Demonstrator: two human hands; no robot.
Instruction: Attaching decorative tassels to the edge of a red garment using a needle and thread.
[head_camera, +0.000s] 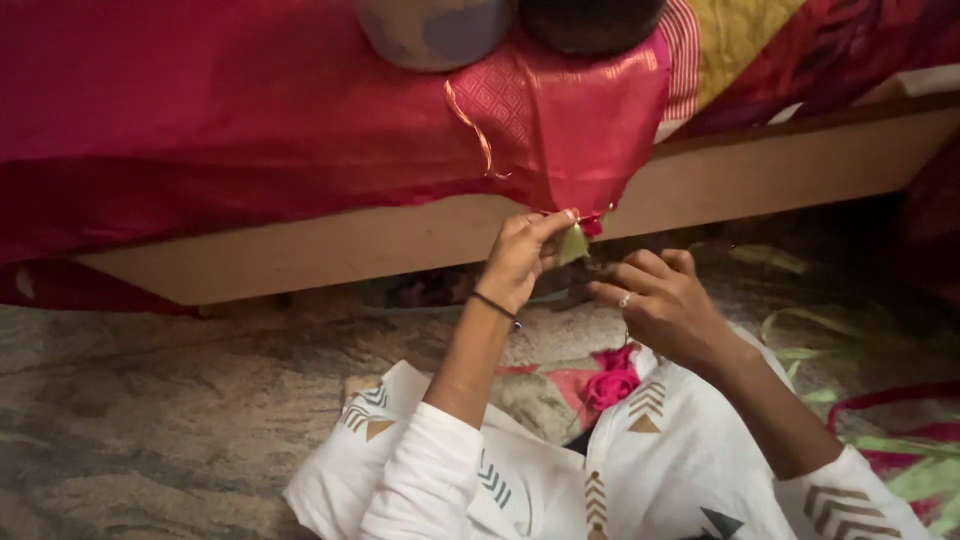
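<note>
A shiny magenta cloth (300, 110) with a gold edge hangs over the side of a bed. My left hand (520, 262) pinches the cloth's lower corner, where a small pale green tassel (573, 245) hangs. A dark band circles that wrist. My right hand (660, 300), with a ring on one finger, is curled just right of the tassel; whether it holds a thread or needle is too small to tell. My white patterned sleeves and lap fill the bottom of the view.
The bed's pale wooden side board (400, 240) runs across the middle. Two rounded objects (440, 28) rest on the bed at the top. A patterned rug (150, 420) covers the floor. A small pink bundle (612, 385) lies on my lap.
</note>
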